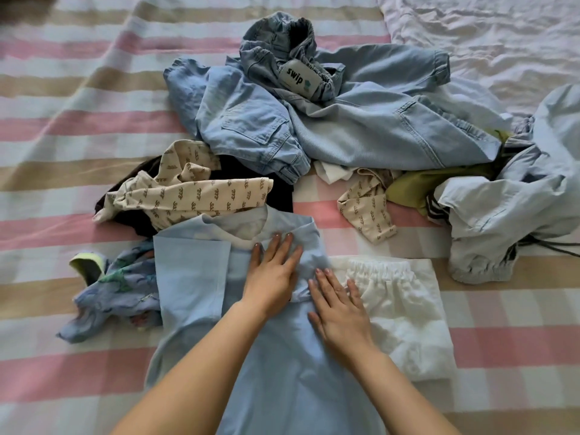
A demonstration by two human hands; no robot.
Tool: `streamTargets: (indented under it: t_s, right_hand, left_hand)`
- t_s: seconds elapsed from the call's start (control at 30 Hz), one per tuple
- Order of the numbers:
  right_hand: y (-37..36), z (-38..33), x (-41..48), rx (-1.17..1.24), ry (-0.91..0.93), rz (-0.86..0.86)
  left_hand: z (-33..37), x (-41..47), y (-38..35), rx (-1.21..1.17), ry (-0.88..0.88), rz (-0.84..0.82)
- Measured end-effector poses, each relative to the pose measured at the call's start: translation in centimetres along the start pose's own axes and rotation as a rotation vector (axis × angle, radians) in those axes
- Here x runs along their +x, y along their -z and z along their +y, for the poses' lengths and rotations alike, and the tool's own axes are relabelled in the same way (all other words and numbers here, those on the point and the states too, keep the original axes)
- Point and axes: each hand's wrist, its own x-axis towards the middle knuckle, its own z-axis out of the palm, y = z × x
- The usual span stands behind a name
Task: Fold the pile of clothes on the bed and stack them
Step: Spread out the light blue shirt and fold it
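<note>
Pale blue cotton T-shirt (191,277): flat on pink-and-beige striped bedsheet (502,340), sleeves folded inward. Left hand (273,274), right hand (340,304): fingers straight, pressing shirt, gripping nothing. Folded white shorts (405,306) just right. Unfolded denim heap (314,120) beyond.

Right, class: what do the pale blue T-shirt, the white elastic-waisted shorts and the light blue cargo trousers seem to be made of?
Pale blue T-shirt: probably soft cotton knit, matte; it lies smooth with soft folds.
White elastic-waisted shorts: thin crinkled weave, perhaps cotton; the surface is puckered.
Light blue cargo trousers: denim-like and faded, with stitched seams and a pocket flap.
</note>
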Motion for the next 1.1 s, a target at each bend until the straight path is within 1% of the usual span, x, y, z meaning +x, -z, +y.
streamTargets:
  t_s: [0.03, 0.13, 0.17, 0.2, 0.23, 0.3, 0.33, 0.5, 0.6, 0.67, 0.73, 0.8, 0.87, 0.93, 1.1]
  right_hand:
    - [0.2, 0.0, -0.3, 0.028, 0.007, 0.017]
    - [0.6, 0.0, -2.6, 0.255, -0.027, 0.125]
    - [0.9, 0.0, -3.9, 0.333, -0.068, 0.15]
    - [1.2, -0.2, -5.6, 0.387, -0.116, 0.162]
    - [1.4, -0.5, -7.3, 0.415, -0.161, 0.16]
    - [1.2, -1.4, -11.2, 0.415, -0.206, 0.118]
    - [0.9, -1.8, -13.0, 0.403, -0.201, 0.09]
    - [-1.5, -3.0, -19.8, 0.326, -0.095, -0.132]
    - [-2.6, -2.2, -21.1, 0.271, -0.079, -0.182]
    - [-3.3, -1.4, -21.8, 0.209, -0.075, -0.174]
    - [-4.0, -0.8, -22.5, 0.148, -0.059, -0.127]
    - [-4.5, -0.5, -22.8, 0.101, -0.018, -0.025]
    - [-4.6, -0.5, -22.5, 0.059, 0.002, 0.058]
    - [-4.7, -0.4, -22.0, 0.052, 0.003, 0.081]
    - [-4.3, 0.9, -21.6, 0.091, 0.056, 0.058]
  left_hand:
    - [-0.1, -0.5, 0.3, -0.026, -0.017, 0.041]
    - [-0.6, -3.8, 1.5, -0.304, -0.032, 0.346]
    - [-1.2, -5.6, 1.4, -0.369, -0.012, 0.455]
    - [-1.8, -7.8, 1.2, -0.415, 0.029, 0.515]
    - [-2.4, -10.2, 0.8, -0.442, 0.08, 0.537]
    - [-3.4, -15.5, -0.8, -0.47, 0.165, 0.526]
    - [-3.9, -17.9, -1.7, -0.466, 0.171, 0.502]
    - [-5.5, -27.7, -6.5, -0.441, 0.123, 0.293]
    - [-7.3, -30.6, -8.5, -0.381, 0.115, 0.258]
    - [-8.4, -31.8, -9.7, -0.258, 0.085, 0.219]
    - [-9.2, -32.7, -10.8, -0.134, 0.046, 0.195]
    - [-9.5, -33.2, -11.6, -0.068, 0.009, 0.232]
    - [-9.7, -32.9, -12.0, -0.011, -0.013, 0.324]
    - [-9.9, -32.4, -12.0, -0.006, -0.002, 0.363]
    - [-10.2, -32.3, -11.4, -0.091, -0.05, 0.359]
